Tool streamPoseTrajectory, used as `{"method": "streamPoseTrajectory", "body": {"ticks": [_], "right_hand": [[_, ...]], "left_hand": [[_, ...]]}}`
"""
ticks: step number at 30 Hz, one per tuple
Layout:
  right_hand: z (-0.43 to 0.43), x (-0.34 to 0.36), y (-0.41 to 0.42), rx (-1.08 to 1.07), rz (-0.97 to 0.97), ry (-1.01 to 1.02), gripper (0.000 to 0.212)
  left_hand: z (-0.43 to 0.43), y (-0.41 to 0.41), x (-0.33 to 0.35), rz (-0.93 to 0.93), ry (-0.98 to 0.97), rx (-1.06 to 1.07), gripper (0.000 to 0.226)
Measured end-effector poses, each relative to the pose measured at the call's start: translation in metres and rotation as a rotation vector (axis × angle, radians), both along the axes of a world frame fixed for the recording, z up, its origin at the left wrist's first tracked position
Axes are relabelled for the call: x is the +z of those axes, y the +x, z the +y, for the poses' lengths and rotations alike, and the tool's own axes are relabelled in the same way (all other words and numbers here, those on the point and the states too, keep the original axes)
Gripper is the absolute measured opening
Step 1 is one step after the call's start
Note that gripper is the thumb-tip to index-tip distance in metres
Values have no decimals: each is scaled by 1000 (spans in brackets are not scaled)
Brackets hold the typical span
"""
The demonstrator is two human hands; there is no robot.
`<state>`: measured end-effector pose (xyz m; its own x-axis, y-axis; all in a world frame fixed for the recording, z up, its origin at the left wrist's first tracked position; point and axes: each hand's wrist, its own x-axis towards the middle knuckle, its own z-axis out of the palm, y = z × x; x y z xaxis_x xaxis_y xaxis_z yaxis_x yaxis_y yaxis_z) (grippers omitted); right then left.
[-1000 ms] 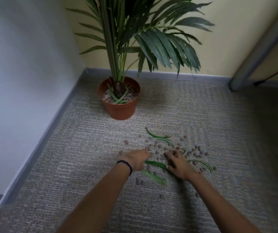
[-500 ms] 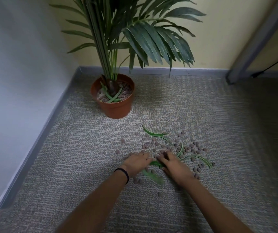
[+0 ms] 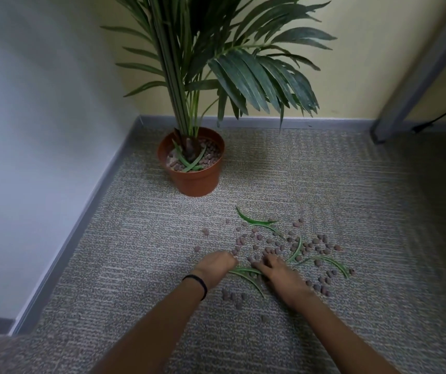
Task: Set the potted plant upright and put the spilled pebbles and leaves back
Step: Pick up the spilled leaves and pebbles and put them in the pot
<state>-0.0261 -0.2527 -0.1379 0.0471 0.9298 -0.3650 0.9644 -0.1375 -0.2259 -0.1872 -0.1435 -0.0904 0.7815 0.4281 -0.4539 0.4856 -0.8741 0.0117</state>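
Note:
The brown plastic pot (image 3: 193,182) stands upright in the corner, holding a tall palm (image 3: 216,63), pebbles and a few loose leaves. Several brown pebbles (image 3: 273,247) and green leaves (image 3: 257,222) lie scattered on the carpet in front of it. My left hand (image 3: 216,267), with a black band on the wrist, rests curled on the carpet at the left edge of the spill. My right hand (image 3: 278,271) lies flat beside it, fingers spread over pebbles and a leaf (image 3: 246,273). What the left fingers enclose is hidden.
A white wall with grey skirting (image 3: 81,230) runs along the left. A yellow wall is behind the plant. A grey slanted post (image 3: 416,74) and a black cable (image 3: 443,114) are at the back right. Grey carpet covers the floor.
The view has tilted, so the pot sits lower in the frame. Both hands stay on the carpet at the near side of the spill; the right fingers have shifted slightly among the pebbles.

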Motion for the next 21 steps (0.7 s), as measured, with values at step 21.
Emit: {"method": "streamPoseTrajectory", "body": {"ticks": [21], "right_hand": [[1,0,-2,7,-36,65,27]], "left_hand": [[82,-40,55,-1267,-770,1476,38]]}}
